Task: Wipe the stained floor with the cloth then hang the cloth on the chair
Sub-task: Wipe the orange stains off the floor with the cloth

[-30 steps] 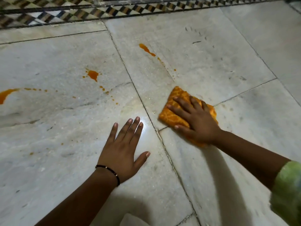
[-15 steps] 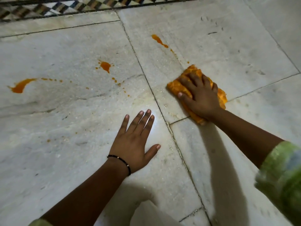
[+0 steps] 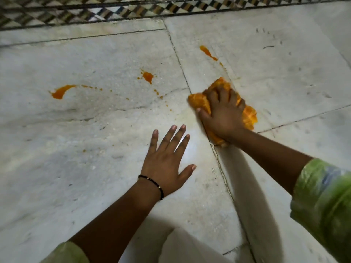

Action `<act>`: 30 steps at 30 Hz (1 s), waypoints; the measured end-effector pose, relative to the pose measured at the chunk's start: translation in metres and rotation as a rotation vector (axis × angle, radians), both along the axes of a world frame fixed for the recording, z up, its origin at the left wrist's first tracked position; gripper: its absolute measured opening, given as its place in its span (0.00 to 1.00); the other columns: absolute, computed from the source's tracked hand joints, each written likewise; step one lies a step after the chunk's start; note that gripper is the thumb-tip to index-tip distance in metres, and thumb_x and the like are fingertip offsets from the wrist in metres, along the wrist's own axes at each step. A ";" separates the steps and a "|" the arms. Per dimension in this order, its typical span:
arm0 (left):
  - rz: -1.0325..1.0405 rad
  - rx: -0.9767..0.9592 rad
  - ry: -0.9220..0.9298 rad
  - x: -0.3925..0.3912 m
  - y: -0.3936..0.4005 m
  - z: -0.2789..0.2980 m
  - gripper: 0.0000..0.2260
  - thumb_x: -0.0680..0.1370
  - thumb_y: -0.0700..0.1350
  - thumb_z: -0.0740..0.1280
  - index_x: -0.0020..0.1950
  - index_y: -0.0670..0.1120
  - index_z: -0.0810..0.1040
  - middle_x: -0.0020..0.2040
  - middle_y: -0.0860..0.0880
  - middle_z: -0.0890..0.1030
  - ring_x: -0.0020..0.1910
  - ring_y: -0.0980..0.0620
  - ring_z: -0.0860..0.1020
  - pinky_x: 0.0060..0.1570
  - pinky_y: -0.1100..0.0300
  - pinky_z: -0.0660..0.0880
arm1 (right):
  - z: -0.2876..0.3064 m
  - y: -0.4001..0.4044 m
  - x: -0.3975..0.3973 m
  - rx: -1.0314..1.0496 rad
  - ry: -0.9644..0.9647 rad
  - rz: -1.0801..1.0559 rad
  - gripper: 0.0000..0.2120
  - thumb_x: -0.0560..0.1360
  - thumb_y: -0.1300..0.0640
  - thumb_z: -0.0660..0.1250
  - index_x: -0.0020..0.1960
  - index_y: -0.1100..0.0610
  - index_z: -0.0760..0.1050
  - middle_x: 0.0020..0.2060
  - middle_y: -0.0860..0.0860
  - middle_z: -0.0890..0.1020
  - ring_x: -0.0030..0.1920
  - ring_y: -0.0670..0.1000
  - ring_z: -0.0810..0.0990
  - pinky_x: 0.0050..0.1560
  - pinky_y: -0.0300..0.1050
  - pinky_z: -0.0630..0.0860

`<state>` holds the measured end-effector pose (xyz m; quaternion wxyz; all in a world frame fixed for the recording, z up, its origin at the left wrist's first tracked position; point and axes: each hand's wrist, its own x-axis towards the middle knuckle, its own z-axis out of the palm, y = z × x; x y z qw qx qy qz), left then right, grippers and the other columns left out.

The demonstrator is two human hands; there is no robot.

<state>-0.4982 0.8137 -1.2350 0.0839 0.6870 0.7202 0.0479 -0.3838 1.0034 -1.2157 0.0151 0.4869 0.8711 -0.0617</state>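
Marble floor [image 3: 95, 149], pale slabs with thin joints. Your right hand [image 3: 224, 114] presses down on the orange cloth [image 3: 248, 114], fingers curled and bunching the fabric; the cloth sits just right of a slab joint, on the floor. Your left hand [image 3: 167, 162] lies flat and empty, fingers spread, palm on the marble, a black bracelet [image 3: 152, 184] at the wrist. Orange stains lie left of the cloth: a splat [image 3: 147, 76], a long smear [image 3: 61, 92]. Another streak [image 3: 208, 53] sits beyond the cloth. Patterned border [image 3: 114, 10] runs along the far edge.
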 end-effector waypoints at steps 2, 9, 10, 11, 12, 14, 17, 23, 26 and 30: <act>0.126 -0.004 0.006 -0.020 -0.024 0.003 0.33 0.75 0.64 0.52 0.75 0.47 0.59 0.77 0.47 0.56 0.76 0.48 0.52 0.72 0.41 0.42 | 0.000 -0.038 0.009 0.038 0.021 0.232 0.29 0.73 0.34 0.53 0.70 0.47 0.62 0.70 0.55 0.65 0.71 0.65 0.59 0.65 0.70 0.57; 0.366 -0.099 0.055 -0.129 -0.158 0.019 0.35 0.75 0.65 0.49 0.76 0.45 0.57 0.77 0.48 0.57 0.75 0.51 0.52 0.71 0.46 0.35 | 0.020 -0.038 0.062 -0.184 -0.243 0.797 0.31 0.73 0.27 0.49 0.71 0.39 0.57 0.71 0.49 0.64 0.71 0.62 0.61 0.67 0.67 0.60; 0.392 -0.129 0.048 -0.139 -0.175 0.019 0.35 0.75 0.65 0.48 0.76 0.45 0.57 0.77 0.48 0.57 0.75 0.51 0.52 0.71 0.44 0.37 | 0.024 -0.033 0.058 -0.209 -0.290 0.794 0.32 0.71 0.25 0.46 0.72 0.36 0.52 0.73 0.48 0.60 0.73 0.61 0.57 0.69 0.66 0.57; 0.407 -0.155 0.038 -0.145 -0.186 0.017 0.35 0.75 0.66 0.47 0.76 0.45 0.56 0.77 0.48 0.57 0.75 0.51 0.52 0.71 0.42 0.40 | 0.027 -0.030 0.052 -0.229 -0.344 0.778 0.33 0.69 0.23 0.41 0.71 0.31 0.46 0.74 0.48 0.55 0.74 0.61 0.52 0.71 0.64 0.53; 0.420 -0.170 0.025 -0.148 -0.193 0.014 0.36 0.75 0.66 0.46 0.77 0.46 0.55 0.77 0.48 0.56 0.75 0.51 0.52 0.71 0.41 0.42 | 0.028 -0.029 0.045 -0.253 -0.395 0.743 0.34 0.65 0.20 0.37 0.69 0.27 0.40 0.75 0.47 0.51 0.75 0.60 0.48 0.73 0.63 0.50; 0.446 -0.159 0.016 -0.150 -0.199 0.008 0.36 0.75 0.67 0.46 0.77 0.47 0.53 0.77 0.48 0.54 0.76 0.52 0.51 0.72 0.42 0.43 | 0.026 -0.035 0.022 -0.302 -0.421 0.591 0.37 0.59 0.18 0.34 0.65 0.24 0.33 0.76 0.45 0.44 0.75 0.60 0.42 0.73 0.64 0.47; 0.424 -0.104 0.023 -0.150 -0.199 0.003 0.35 0.76 0.66 0.45 0.77 0.47 0.51 0.78 0.48 0.53 0.76 0.51 0.51 0.73 0.43 0.45 | 0.016 -0.054 -0.027 -0.266 -0.230 0.239 0.36 0.68 0.23 0.45 0.72 0.30 0.40 0.77 0.45 0.43 0.76 0.61 0.41 0.70 0.70 0.46; 0.414 -0.048 0.029 -0.150 -0.199 -0.004 0.35 0.76 0.66 0.45 0.77 0.47 0.51 0.78 0.48 0.52 0.76 0.50 0.51 0.73 0.45 0.46 | -0.002 -0.139 -0.090 -0.092 -0.012 -0.083 0.32 0.76 0.33 0.47 0.76 0.44 0.47 0.77 0.51 0.49 0.75 0.64 0.44 0.69 0.72 0.44; 0.416 -0.045 0.022 -0.151 -0.201 -0.003 0.35 0.76 0.66 0.45 0.77 0.46 0.51 0.78 0.48 0.52 0.76 0.49 0.51 0.73 0.45 0.46 | -0.002 -0.192 -0.071 -0.070 -0.024 0.136 0.33 0.74 0.32 0.46 0.76 0.42 0.49 0.77 0.50 0.52 0.76 0.62 0.47 0.69 0.69 0.45; 0.420 -0.047 0.011 -0.151 -0.201 -0.005 0.35 0.77 0.65 0.45 0.77 0.46 0.50 0.78 0.48 0.52 0.76 0.49 0.50 0.73 0.44 0.46 | 0.005 -0.185 -0.028 -0.065 -0.070 0.198 0.34 0.71 0.29 0.45 0.74 0.40 0.55 0.76 0.47 0.58 0.75 0.60 0.54 0.70 0.68 0.53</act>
